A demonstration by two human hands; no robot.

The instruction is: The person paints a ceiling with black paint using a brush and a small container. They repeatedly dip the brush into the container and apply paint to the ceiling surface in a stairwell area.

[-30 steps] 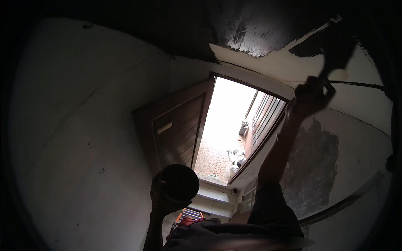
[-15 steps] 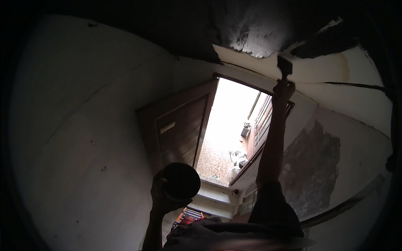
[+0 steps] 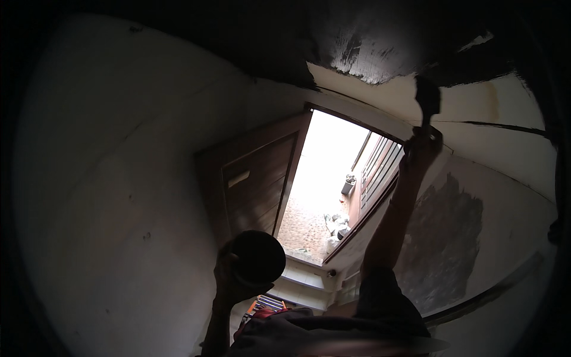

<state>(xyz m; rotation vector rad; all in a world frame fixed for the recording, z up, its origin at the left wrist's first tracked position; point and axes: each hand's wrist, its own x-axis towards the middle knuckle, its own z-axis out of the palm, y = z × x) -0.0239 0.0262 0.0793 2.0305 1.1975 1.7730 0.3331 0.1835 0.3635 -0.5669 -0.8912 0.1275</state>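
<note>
My right hand (image 3: 423, 146) is raised at the upper right, its fingers closed on the handle of a wide, dark paintbrush (image 3: 428, 99). The bristle end meets the edge of the black coating (image 3: 380, 44) on the ceiling, where a pale uncoated strip (image 3: 470, 106) begins. Lower down, my left hand (image 3: 227, 278) grips a dark round pot (image 3: 259, 257) by its side. The inside of the pot is too dark to make out.
A brown door (image 3: 256, 178) stands ajar beside a bright doorway (image 3: 327, 154). Steps (image 3: 303, 278) and an orange-edged ladder (image 3: 269, 303) lie below. The right wall carries a dark patch (image 3: 446, 238); a pale wall (image 3: 119, 196) rises on the left.
My right hand and the paintbrush have shifted rightward along the edge of the black coating. The left hand and the pot have hardly moved.
</note>
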